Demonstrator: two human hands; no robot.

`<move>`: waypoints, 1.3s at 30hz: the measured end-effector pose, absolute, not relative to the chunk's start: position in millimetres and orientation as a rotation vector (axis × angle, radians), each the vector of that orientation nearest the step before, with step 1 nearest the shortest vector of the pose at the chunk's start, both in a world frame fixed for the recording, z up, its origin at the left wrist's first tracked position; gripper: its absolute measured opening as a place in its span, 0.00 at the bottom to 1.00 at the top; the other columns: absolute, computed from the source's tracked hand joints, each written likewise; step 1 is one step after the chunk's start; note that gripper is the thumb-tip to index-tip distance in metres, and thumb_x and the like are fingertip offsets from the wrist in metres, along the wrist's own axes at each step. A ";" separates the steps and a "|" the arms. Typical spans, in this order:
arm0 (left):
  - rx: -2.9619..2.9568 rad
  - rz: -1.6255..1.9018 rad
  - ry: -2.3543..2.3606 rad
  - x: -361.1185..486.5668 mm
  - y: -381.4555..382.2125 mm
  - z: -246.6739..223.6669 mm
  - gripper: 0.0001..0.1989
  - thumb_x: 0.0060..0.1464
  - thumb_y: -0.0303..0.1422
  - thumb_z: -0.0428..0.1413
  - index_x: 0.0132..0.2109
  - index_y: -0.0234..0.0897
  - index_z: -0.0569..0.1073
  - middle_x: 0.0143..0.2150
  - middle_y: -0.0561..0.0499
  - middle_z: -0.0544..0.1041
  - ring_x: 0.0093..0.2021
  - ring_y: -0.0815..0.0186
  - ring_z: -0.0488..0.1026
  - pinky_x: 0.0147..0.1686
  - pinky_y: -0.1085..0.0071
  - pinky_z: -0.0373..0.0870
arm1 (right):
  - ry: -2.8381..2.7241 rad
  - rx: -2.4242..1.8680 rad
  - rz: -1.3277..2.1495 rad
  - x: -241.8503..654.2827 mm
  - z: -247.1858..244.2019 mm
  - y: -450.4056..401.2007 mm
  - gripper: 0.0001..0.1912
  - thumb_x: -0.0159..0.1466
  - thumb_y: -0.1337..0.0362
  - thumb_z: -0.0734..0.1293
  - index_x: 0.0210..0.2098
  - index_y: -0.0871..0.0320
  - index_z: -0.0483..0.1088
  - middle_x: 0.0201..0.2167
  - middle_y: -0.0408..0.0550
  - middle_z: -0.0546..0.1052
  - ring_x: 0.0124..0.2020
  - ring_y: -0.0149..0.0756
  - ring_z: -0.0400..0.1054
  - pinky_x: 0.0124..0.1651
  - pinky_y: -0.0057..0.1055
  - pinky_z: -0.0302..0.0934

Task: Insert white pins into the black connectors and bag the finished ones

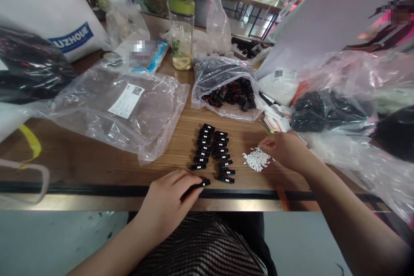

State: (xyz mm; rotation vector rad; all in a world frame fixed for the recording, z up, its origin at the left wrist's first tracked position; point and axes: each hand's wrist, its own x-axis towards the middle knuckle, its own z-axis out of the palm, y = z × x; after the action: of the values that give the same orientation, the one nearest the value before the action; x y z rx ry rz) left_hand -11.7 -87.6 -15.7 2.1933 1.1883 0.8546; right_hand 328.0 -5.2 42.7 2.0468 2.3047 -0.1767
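Near the table's front edge, my left hand (173, 194) is closed around a black connector housing (204, 183), whose end with white dots shows past the fingertips. Two rows of similar black connector housings (203, 148) stand just beyond it, many with white dots on their ends. My right hand (283, 151) reaches to the edge of a pile of small white plugs (257, 159). Its fingertips are pinched together at the pile; whatever they hold is too small to make out.
An open plastic bag of black housings (231, 92) lies behind the rows. To the left is a clear bag with a label (126, 101). A bottle with a green lid (181, 34) stands at the back. More filled plastic bags (333, 110) crowd the right side.
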 end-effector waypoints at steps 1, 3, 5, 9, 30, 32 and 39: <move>2.193 0.855 1.187 -11.6 -87.6 -15.5 0.05 0.63 0.31 0.57 0.45 0.42 0.76 0.40 0.53 0.79 0.40 0.63 0.77 0.42 0.64 0.74 | 2.293 2.044 -0.176 327.6 42.1 -4.1 0.12 0.60 0.59 0.65 0.29 0.52 0.81 0.25 0.45 0.81 0.27 0.39 0.74 0.31 0.33 0.60; 2.194 0.859 1.186 -11.6 -87.6 -14.9 0.05 0.63 0.31 0.57 0.45 0.42 0.76 0.40 0.53 0.79 0.40 0.63 0.77 0.42 0.64 0.74 | 2.286 2.052 -0.221 329.0 40.7 -0.8 0.11 0.60 0.59 0.65 0.29 0.53 0.80 0.25 0.44 0.81 0.26 0.38 0.74 0.30 0.32 0.60; 2.199 0.860 1.188 -11.6 -87.7 -14.3 0.05 0.63 0.31 0.57 0.45 0.42 0.76 0.40 0.52 0.79 0.40 0.63 0.77 0.42 0.64 0.74 | 2.306 2.053 -0.292 332.8 38.8 2.9 0.10 0.59 0.59 0.66 0.29 0.53 0.80 0.25 0.44 0.82 0.25 0.36 0.73 0.29 0.31 0.61; 2.209 0.845 1.200 -11.2 -87.7 -13.5 0.05 0.63 0.32 0.56 0.45 0.41 0.76 0.39 0.52 0.79 0.39 0.63 0.77 0.41 0.65 0.75 | 2.345 2.055 -0.389 339.2 35.8 7.3 0.08 0.58 0.60 0.68 0.30 0.53 0.80 0.25 0.43 0.82 0.25 0.35 0.74 0.29 0.30 0.63; 2.204 0.858 1.192 -10.2 -87.5 -13.2 0.05 0.62 0.30 0.57 0.45 0.43 0.76 0.40 0.53 0.79 0.40 0.63 0.77 0.41 0.66 0.74 | 2.583 1.601 -0.278 321.6 53.5 8.2 0.12 0.61 0.67 0.63 0.23 0.54 0.75 0.26 0.45 0.80 0.29 0.35 0.71 0.42 0.35 0.59; 2.210 0.865 1.195 -10.4 -87.5 -13.8 0.05 0.63 0.31 0.57 0.45 0.43 0.76 0.40 0.53 0.79 0.40 0.64 0.77 0.41 0.66 0.74 | 2.506 1.664 -0.200 318.0 51.7 7.7 0.12 0.59 0.67 0.63 0.21 0.55 0.73 0.22 0.44 0.78 0.26 0.34 0.69 0.38 0.34 0.57; 2.204 0.837 1.201 -12.4 -89.7 -14.9 0.05 0.63 0.31 0.57 0.46 0.43 0.75 0.40 0.54 0.79 0.40 0.64 0.77 0.42 0.66 0.73 | 2.247 2.054 -0.555 339.1 38.9 14.7 0.12 0.59 0.60 0.64 0.23 0.55 0.75 0.19 0.42 0.76 0.22 0.33 0.68 0.27 0.30 0.56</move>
State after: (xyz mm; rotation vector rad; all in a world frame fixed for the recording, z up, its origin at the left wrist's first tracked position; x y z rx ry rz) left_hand -12.4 -89.7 -14.9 2.2038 1.2008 0.8368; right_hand 339.1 14.7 38.9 2.0540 2.2471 -0.5549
